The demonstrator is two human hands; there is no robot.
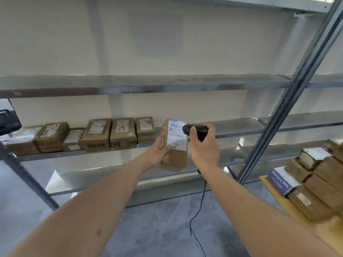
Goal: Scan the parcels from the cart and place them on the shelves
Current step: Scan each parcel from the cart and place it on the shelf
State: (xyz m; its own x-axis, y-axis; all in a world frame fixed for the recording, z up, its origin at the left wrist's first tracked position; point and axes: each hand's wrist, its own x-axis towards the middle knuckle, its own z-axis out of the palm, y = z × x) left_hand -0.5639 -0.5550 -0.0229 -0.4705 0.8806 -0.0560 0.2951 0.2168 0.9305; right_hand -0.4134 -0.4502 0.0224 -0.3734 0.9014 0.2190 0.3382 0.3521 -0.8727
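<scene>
Head view: scanning a parcel in front of the shelves.
Left hand grips the parcel upright; right hand clasps the scanner at its label. Several shelved parcels sit on the shelf; many remain on the cart.

Labels everywhere, but hardly a word legible.

The held parcel carries a white shipping label with a barcode and lines of print too small to read, plus a few handwritten strokes near its lower edge. Parcels on the shelf bear blurred labels and dark marker scrawl on their front faces. A blue-and-white package on the cart shows white lettering, too smeared to make out.
</scene>
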